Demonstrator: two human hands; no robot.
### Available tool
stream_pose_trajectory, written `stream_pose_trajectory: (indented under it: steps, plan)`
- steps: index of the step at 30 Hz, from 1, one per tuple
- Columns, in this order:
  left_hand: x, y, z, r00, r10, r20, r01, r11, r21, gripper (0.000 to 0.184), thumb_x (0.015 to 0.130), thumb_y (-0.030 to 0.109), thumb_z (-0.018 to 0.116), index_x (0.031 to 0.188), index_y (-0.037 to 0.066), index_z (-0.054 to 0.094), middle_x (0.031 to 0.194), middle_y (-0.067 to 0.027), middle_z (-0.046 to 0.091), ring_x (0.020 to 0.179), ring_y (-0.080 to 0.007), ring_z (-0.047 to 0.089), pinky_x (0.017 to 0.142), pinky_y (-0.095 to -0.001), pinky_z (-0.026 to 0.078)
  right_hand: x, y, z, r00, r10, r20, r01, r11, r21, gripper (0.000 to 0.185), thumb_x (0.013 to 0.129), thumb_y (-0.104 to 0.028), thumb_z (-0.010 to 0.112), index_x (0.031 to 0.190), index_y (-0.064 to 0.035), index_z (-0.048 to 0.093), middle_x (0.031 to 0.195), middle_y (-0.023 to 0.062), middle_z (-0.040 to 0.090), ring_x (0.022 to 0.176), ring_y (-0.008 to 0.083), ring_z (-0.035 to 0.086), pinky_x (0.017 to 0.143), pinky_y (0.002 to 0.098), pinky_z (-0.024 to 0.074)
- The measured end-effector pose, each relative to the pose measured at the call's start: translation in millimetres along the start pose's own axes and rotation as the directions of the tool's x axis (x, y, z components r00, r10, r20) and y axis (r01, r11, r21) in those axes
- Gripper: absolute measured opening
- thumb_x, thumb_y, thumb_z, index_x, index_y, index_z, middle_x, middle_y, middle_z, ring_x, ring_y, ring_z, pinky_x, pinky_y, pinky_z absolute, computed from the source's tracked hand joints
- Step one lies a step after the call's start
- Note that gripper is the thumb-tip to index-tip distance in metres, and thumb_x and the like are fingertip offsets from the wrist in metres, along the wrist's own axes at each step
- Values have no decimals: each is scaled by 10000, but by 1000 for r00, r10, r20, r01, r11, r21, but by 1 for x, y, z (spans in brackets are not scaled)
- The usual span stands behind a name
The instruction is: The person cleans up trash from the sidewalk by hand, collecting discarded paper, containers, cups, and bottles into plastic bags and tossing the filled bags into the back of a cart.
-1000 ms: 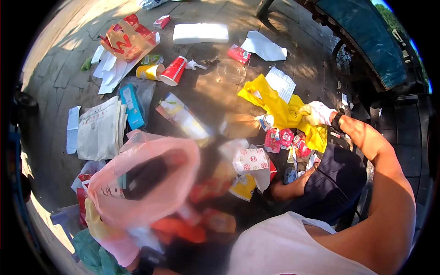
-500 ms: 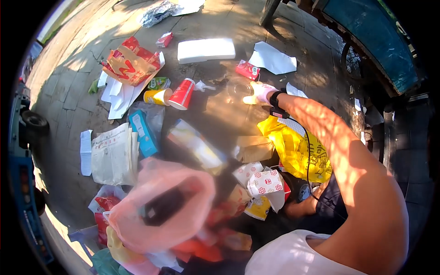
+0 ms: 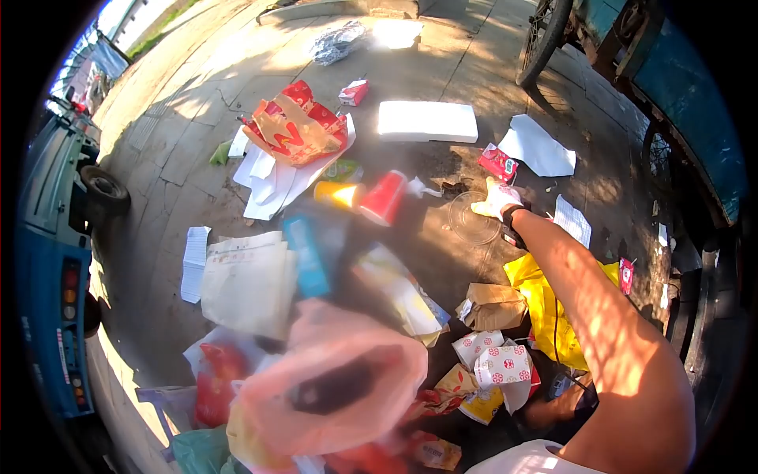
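Observation:
My right hand point(image 3: 497, 197), in a pale glove with yellowish fingertips, is closed on the rim of a clear round plastic container point(image 3: 464, 231) above the pavement. A red drink carton point(image 3: 497, 162) lies just beyond the fingers. Left of the container are a crumpled white tissue point(image 3: 422, 188), a red paper cup point(image 3: 384, 197) and a yellow cup point(image 3: 338, 193). Close to my body, a pink plastic bag point(image 3: 316, 399) gapes open with something dark inside, blurred by motion. My left hand does not show.
A white foam block point(image 3: 427, 122), a brown-red paper bag point(image 3: 296, 130), folded newspapers point(image 3: 246, 284), a blue box point(image 3: 306, 254) and a yellow plastic bag point(image 3: 549, 308) lie around. A blue cart point(image 3: 687, 118) stands at right, a blue vehicle point(image 3: 55, 316) at left.
The view has shifted, so everything sits farther right and lower. The clear container has come up and toward me with my right hand, and its round outline now shows fully.

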State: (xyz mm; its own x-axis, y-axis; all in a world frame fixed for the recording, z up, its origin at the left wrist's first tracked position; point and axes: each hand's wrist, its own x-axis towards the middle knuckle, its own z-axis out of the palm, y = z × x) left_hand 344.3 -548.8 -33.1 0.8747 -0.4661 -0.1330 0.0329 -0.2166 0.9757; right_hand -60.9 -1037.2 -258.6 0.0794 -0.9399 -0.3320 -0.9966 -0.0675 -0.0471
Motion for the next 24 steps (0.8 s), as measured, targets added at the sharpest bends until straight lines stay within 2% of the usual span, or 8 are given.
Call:
stream_pose_trajectory:
  steps: [3,8,9,11,14,15,18,24]
  plan:
    - [4,-14,-10,995,27,-99,-8,982,187,227,1051,210,560,1023,30,695,900,1,666,815,-95,607,730,-267,505,-24,-2,1,1000,-27,13,26,993,114,644,886,-419,730,1377,-35,566,1341,244,663,1241,375,645,1032,458,512]
    - [-6,0,2,994,26,-104,-15,994,110,196,1044,154,573,936,31,681,881,26,631,797,-69,567,713,-240,479,-59,0,17,950,-310,-35,310,951,-6,517,913,-352,684,1313,-30,628,1248,250,686,1163,398,663,995,479,520]
    - [-8,3,5,992,22,-123,-13,997,74,191,1045,145,574,930,31,676,877,31,622,789,-64,553,706,-238,472,-65,-6,12,930,-365,-44,359,926,-116,559,886,-395,709,1301,-26,642,1257,233,689,1178,404,655,1008,475,517]
    - [-12,10,11,987,15,-160,-15,1000,2,184,1047,126,578,918,30,665,868,40,602,774,-52,524,694,-234,458,-72,-27,-15,930,-293,223,343,909,-237,772,835,-479,743,1435,-31,557,1450,245,580,1319,407,571,1077,470,483]
    - [-13,9,11,982,33,-188,-35,999,-5,190,1046,125,588,898,31,661,861,46,599,771,-46,512,687,-229,447,-82,-36,3,915,-400,54,398,917,35,1027,766,-541,794,1585,-74,386,1600,237,428,1433,432,460,1151,493,425]
    - [-9,3,4,987,44,-152,-44,999,0,191,1045,128,592,900,29,666,862,46,603,774,-46,514,687,-227,446,-89,-48,5,913,-358,195,372,927,-41,1230,720,-575,820,1670,-113,191,1702,213,250,1523,432,330,1205,502,367]
    - [-10,6,1,991,57,-120,-60,998,-23,196,1042,128,595,893,27,671,855,51,606,775,-44,516,686,-223,443,-138,-76,13,905,-356,234,414,865,-285,1231,697,-578,843,1666,-137,224,1702,178,250,1524,449,302,1164,571,394]
    - [-12,10,1,995,18,-99,-21,1000,-23,193,1038,127,596,894,29,678,860,50,612,772,-45,519,697,-224,448,-138,-57,32,943,-327,54,332,928,-172,1116,716,-537,856,1570,-10,369,1482,207,519,1319,391,559,1066,474,489]
